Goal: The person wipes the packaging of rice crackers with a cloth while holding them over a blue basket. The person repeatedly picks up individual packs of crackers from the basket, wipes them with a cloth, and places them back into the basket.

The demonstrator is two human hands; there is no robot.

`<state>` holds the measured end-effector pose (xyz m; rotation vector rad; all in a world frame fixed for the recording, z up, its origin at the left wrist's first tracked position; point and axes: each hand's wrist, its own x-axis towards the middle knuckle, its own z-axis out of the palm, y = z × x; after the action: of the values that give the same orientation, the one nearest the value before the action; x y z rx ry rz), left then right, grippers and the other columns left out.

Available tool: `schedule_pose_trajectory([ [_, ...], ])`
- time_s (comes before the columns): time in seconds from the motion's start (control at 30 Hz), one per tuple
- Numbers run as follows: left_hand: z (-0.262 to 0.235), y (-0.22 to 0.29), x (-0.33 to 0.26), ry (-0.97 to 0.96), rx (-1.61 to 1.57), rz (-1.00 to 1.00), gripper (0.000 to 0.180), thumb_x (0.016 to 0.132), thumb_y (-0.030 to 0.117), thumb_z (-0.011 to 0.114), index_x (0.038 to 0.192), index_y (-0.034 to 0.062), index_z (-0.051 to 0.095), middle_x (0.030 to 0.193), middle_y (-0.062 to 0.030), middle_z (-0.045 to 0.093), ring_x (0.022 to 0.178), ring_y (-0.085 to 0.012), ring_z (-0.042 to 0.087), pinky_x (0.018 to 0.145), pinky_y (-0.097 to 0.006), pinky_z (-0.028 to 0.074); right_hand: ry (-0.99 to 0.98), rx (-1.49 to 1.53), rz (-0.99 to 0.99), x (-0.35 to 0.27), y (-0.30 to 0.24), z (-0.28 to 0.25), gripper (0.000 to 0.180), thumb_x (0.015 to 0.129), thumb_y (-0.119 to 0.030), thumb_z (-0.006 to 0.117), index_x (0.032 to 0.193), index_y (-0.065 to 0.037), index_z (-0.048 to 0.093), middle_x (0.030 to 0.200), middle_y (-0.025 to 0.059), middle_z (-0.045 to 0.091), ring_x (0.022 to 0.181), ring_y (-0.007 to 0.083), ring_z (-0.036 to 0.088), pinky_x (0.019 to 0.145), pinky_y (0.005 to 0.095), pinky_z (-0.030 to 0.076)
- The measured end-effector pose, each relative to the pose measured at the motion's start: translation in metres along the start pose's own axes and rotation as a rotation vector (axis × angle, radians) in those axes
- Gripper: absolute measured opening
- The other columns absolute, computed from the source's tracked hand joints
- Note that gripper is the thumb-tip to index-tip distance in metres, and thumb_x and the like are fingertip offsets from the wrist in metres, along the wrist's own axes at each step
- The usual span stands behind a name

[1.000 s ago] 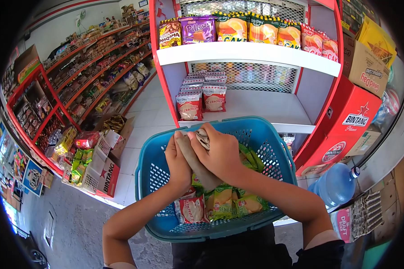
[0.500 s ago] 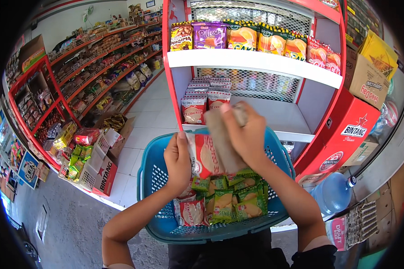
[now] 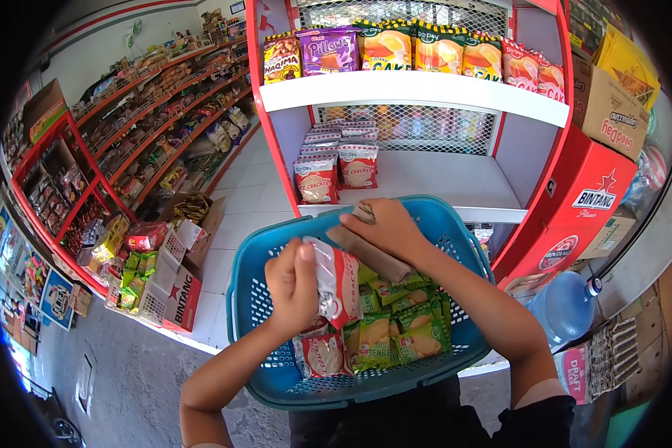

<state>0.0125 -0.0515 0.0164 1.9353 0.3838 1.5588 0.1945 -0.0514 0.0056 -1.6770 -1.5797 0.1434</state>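
Note:
My left hand pinches a red-and-white packet of crackers by its edge, above a teal plastic basket. In my right hand is a folded grey-brown cloth, just right of that packet and partly hidden by my fingers. Inside the basket lie several green snack packets. Beside them on the left rests another red-and-white cracker packet.
Ahead stands a red-framed shelf with snack bags on top and cracker packets at the lower left. A red box and a blue water jug are at right. Goods crates stand at left.
The cloth, pressed against the packet's face before, has come away from it and now lies more slanted in my right hand. My left hand has lowered and tipped the cracker packet.

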Motion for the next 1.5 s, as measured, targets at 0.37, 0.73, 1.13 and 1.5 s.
schedule_pose_trajectory([
  [0.37,-0.015,-0.031,0.024,0.364,-0.829,-0.798,0.033,0.095,0.037,0.036,0.089,0.0078,0.05,0.079,-0.0042,0.059,0.064,-0.0119,0.056,0.061,-0.026,0.046,-0.127,-0.051,-0.341,-0.016,-0.01,-0.031,0.051,0.072,-0.031,0.067,0.119,-0.02,0.051,0.08,0.0137,0.062,0.067,0.0293,0.061,0.062,0.0342,0.049],
  [0.73,-0.017,-0.042,0.022,-0.047,-0.206,-0.455,0.052,0.088,0.041,0.049,0.12,0.003,0.036,0.111,-0.0112,0.046,0.093,-0.0188,0.055,0.066,-0.029,0.049,-0.215,0.736,-0.108,-0.035,-0.009,-0.052,0.035,0.084,-0.018,0.057,0.114,-0.001,0.051,0.1,0.0043,0.059,0.096,0.0133,0.056,0.084,0.0256,0.044],
  [1.13,0.007,-0.026,-0.002,-0.414,-0.2,-0.455,0.049,0.097,0.025,0.033,0.139,0.009,0.014,0.102,-0.0069,0.051,0.087,-0.0113,0.049,0.08,-0.031,0.05,0.44,0.491,-0.097,-0.026,-0.058,-0.049,0.026,0.082,-0.025,0.062,0.095,-0.004,0.056,0.087,0.0052,0.063,0.078,0.0123,0.06,0.067,0.0261,0.048],
  [1.5,-0.005,-0.015,0.002,-0.468,-0.121,-0.556,0.049,0.097,0.037,0.03,0.138,0.0099,0.026,0.08,0.0029,0.039,0.073,-0.0045,0.035,0.068,-0.021,0.034,0.648,-0.105,0.035,-0.001,-0.009,-0.052,0.014,0.081,-0.027,0.058,0.081,-0.012,0.059,0.06,0.0129,0.059,0.057,0.0346,0.058,0.049,0.0402,0.044],
])
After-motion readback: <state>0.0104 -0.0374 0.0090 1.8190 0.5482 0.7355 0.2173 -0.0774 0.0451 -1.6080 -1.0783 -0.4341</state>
